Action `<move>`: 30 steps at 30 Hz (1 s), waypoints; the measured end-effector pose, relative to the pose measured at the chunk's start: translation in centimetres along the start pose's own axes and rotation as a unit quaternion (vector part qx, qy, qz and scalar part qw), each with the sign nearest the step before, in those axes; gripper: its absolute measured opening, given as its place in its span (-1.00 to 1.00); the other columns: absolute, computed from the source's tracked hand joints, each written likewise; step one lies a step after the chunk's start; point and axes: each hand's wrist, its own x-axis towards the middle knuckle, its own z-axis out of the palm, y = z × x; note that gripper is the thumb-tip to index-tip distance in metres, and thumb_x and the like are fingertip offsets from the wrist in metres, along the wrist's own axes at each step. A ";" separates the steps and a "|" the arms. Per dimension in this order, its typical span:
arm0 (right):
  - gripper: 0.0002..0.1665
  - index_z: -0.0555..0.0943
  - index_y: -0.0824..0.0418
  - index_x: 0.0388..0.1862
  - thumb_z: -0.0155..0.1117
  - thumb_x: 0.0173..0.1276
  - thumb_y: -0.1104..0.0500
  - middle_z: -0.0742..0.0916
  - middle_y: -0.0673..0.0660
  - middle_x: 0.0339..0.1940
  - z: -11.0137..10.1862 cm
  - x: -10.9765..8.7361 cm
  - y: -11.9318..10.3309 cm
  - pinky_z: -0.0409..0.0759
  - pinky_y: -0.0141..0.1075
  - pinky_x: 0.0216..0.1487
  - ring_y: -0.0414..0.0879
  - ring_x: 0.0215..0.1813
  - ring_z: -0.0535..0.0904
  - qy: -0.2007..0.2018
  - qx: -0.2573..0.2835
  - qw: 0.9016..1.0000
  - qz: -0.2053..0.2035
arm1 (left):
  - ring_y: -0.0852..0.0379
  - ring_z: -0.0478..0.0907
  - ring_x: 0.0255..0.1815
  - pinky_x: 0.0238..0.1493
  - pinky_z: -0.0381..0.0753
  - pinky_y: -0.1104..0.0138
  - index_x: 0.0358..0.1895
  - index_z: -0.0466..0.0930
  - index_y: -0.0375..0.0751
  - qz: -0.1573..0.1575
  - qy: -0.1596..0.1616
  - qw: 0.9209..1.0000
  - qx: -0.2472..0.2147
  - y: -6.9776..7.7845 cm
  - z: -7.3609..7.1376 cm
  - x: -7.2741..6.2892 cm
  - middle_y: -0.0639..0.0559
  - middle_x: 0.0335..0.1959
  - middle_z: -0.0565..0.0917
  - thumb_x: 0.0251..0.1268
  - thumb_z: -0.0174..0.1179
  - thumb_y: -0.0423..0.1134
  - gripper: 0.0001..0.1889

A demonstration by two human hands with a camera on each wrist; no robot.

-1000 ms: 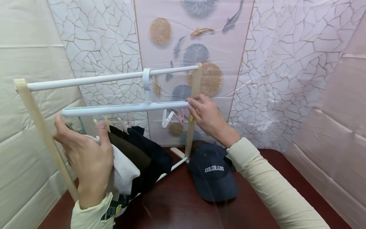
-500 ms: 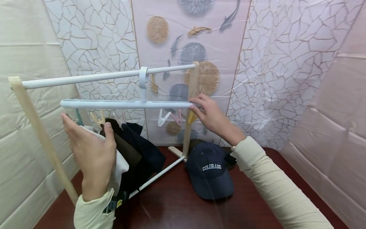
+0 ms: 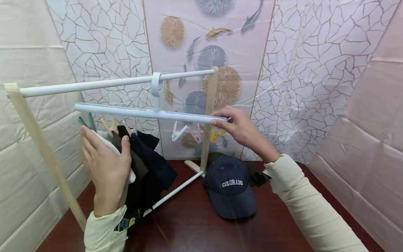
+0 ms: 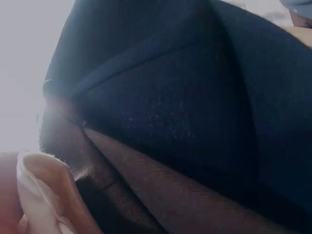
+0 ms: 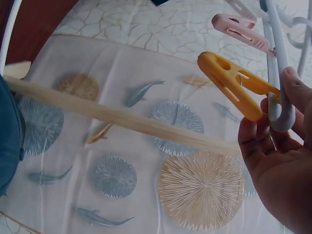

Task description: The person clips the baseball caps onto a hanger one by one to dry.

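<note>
A pale blue clip hanger (image 3: 126,111) hooks over the rack's white top bar and slopes down to the right. My right hand (image 3: 242,131) pinches its right end between thumb and fingers, beside a yellow clip (image 5: 234,87). Pink (image 5: 241,31) and white (image 3: 178,131) clips dangle near it without cloth. Under the left half, green (image 3: 87,121), cream and pale clips hang at the tops of white, brown, black and navy cloth pieces (image 3: 151,157). My left hand (image 3: 108,168) lies with straight fingers against the white cloth. Navy fabric (image 4: 165,97) fills most of the left wrist view.
The rack has wooden posts (image 3: 47,154) and a white lower bar (image 3: 176,192). On the dark red table (image 3: 189,227), a navy cap (image 3: 230,189) lettered COLORADO sits by the right post, with darker headwear behind it. Patterned cloth walls (image 3: 315,70) surround the table.
The hanger's left end has risen and its right end has dropped, with my right hand moving right. My left hand has shifted slightly right, its fingers now closer together.
</note>
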 end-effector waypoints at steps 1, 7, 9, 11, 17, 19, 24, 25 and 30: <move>-0.68 0.77 0.19 0.16 0.41 0.51 0.12 0.74 0.13 0.07 0.0 -0.2 -0.1 0.54 -0.23 -0.15 -0.04 -0.05 0.56 0.001 0.008 1.000 0.004 | -0.29 -0.18 0.74 0.65 -0.13 -0.19 0.73 -0.45 -0.19 0.002 -0.004 1.000 -0.001 -0.1 0.1 0.0 -0.21 0.76 -0.24 0.52 0.11 0.21 0.09; -0.68 0.76 0.13 0.17 0.40 0.53 0.05 0.73 0.09 0.05 0.0 -1.7 -0.3 0.58 -0.26 -0.18 -0.03 -0.08 0.61 0.023 0.063 0.997 0.030 | -0.29 -0.20 0.74 0.65 -0.13 -0.19 0.73 -0.47 -0.18 0.014 -0.025 1.000 -0.013 -0.4 0.7 0.3 -0.23 0.76 -0.23 0.48 0.17 0.22 0.14; -0.68 0.76 0.13 0.17 0.39 0.54 0.05 0.74 0.10 0.04 0.2 -2.0 -0.3 0.60 -0.27 -0.19 -0.03 -0.09 0.65 0.027 0.080 0.996 0.033 | -0.29 -0.22 0.74 0.66 -0.15 -0.18 0.72 -0.48 -0.20 0.015 -0.031 0.999 -0.013 -0.4 0.8 0.4 -0.23 0.76 -0.25 0.49 0.16 0.20 0.13; -0.68 0.75 0.14 0.18 0.38 0.55 0.06 0.76 0.10 0.04 0.4 -2.1 -0.4 0.60 -0.28 -0.20 -0.04 -0.11 0.68 0.031 0.091 0.995 0.032 | -0.29 -0.22 0.74 0.66 -0.15 -0.16 0.72 -0.47 -0.22 0.013 -0.032 0.999 -0.013 -0.5 0.7 0.3 -0.24 0.75 -0.24 0.50 0.15 0.18 0.12; -0.67 0.74 0.15 0.20 0.39 0.54 0.08 0.78 0.12 0.01 0.9 -2.6 -1.0 0.55 -0.30 -0.27 -0.04 -0.16 0.68 0.040 0.097 0.994 0.021 | -0.32 -0.18 0.73 0.67 -0.12 -0.15 0.71 -0.38 -0.31 0.015 -0.035 0.999 -0.006 -0.6 0.5 0.4 -0.32 0.74 -0.19 0.57 0.10 0.12 0.03; -0.66 0.74 0.14 0.21 0.39 0.54 0.07 0.77 0.11 0.01 0.9 -2.9 -1.2 0.53 -0.31 -0.28 -0.04 -0.18 0.67 0.039 0.098 0.994 0.024 | -0.32 -0.22 0.74 0.66 -0.12 -0.16 0.71 -0.38 -0.32 0.015 -0.051 0.999 0.001 -0.6 0.5 0.4 -0.32 0.74 -0.24 0.60 0.07 0.14 0.01; -0.65 0.73 0.11 0.21 0.40 0.54 0.04 0.76 0.12 0.03 1.0 -3.6 -1.8 0.57 -0.30 -0.26 -0.02 -0.16 0.69 0.036 0.107 0.993 0.035 | -0.26 -0.32 0.75 0.66 -0.12 -0.18 0.71 -0.43 -0.26 0.001 -0.098 0.995 0.005 -0.6 0.8 0.6 -0.25 0.74 -0.36 0.63 -0.01 0.14 -0.02; -0.66 0.73 0.11 0.20 0.39 0.54 0.04 0.76 0.13 0.02 1.0 -3.7 -2.0 0.58 -0.30 -0.25 -0.01 -0.16 0.69 0.036 0.110 0.993 0.036 | -0.25 -0.33 0.75 0.66 -0.12 -0.19 0.71 -0.43 -0.26 -0.001 -0.102 0.995 0.003 -0.6 0.8 0.6 -0.25 0.74 -0.36 0.64 -0.02 0.13 -0.03; -0.69 0.73 0.12 0.17 0.39 0.55 0.05 0.75 0.15 -0.07 1.0 -4.1 -2.8 0.64 -0.26 -0.23 0.07 -0.21 0.71 0.036 0.114 0.992 0.032 | -0.27 -0.30 0.75 0.63 -0.08 -0.25 0.73 -0.40 -0.15 0.002 -0.111 0.994 -0.011 -0.3 0.8 0.4 -0.23 0.75 -0.33 0.67 -0.04 0.02 -0.12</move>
